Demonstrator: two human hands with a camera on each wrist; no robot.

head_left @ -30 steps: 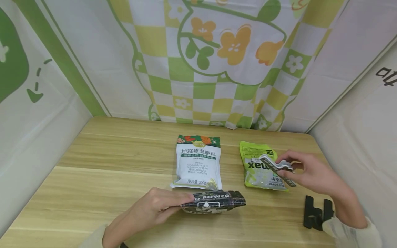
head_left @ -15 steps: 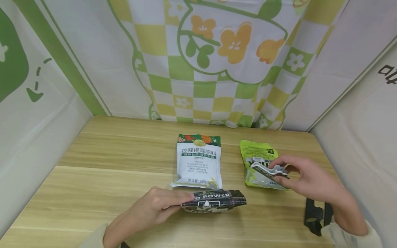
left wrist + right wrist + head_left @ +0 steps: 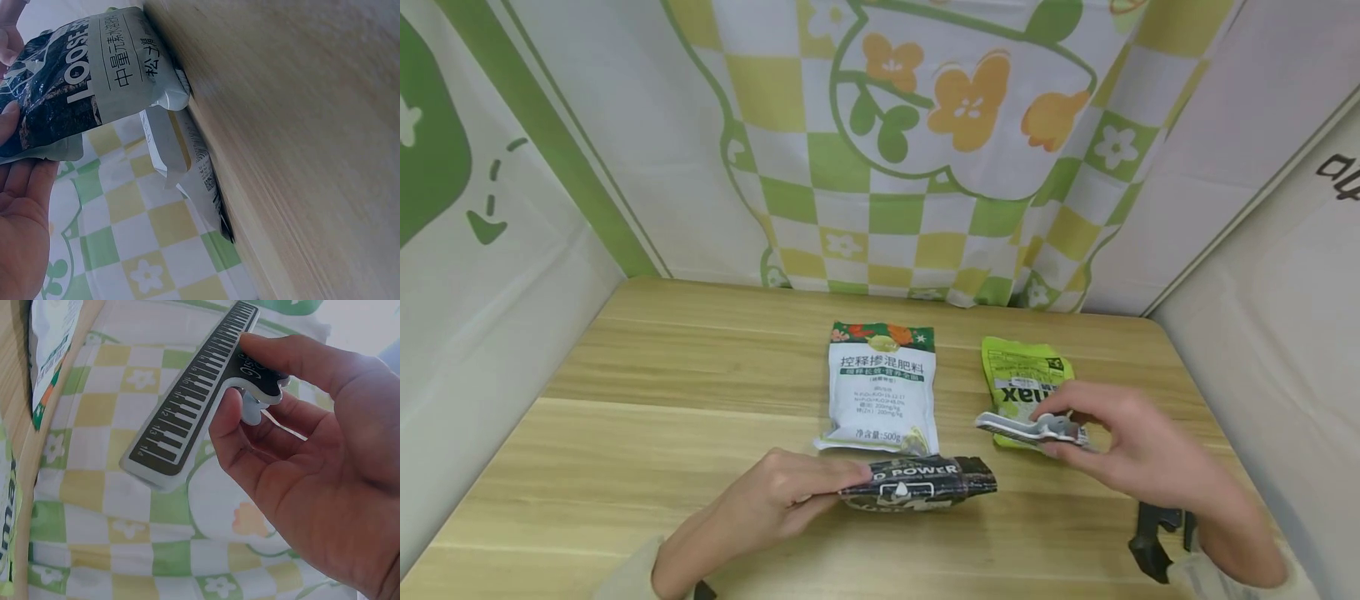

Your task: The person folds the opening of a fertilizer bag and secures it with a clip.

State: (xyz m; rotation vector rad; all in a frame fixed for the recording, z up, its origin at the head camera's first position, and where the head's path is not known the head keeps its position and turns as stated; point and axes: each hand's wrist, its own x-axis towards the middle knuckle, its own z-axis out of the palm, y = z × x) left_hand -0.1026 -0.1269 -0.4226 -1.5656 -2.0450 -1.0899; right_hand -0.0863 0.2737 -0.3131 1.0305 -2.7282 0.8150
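Observation:
My left hand (image 3: pixel 778 493) pinches the left end of the top of a black bag (image 3: pixel 917 487) with "POWER" lettering. In the left wrist view, the bag's (image 3: pixel 81 72) side reads "LOOSE", and its pale bottom is right at the tabletop. Thumb and fingers of my right hand (image 3: pixel 1123 442) grip the handle of a long clip (image 3: pixel 1011 427) printed with piano keys, plain to see in the right wrist view as a keyboard clip (image 3: pixel 200 387). The clip is held nearly level, just right of the black bag's top, overlapping a lime-green bag (image 3: pixel 1021 367) in the head view.
A white fertilizer bag (image 3: pixel 883 387) lies flat behind the black bag on the wooden table (image 3: pixel 700 367). A black clip (image 3: pixel 1150 542) lies at the right, partly hidden by my right wrist. Patterned curtain (image 3: pixel 887 242) and fabric walls enclose the table.
My right hand has brought the keyboard clip left and nearer, turning it from a slant to almost level. The left hand and black bag have stayed in place.

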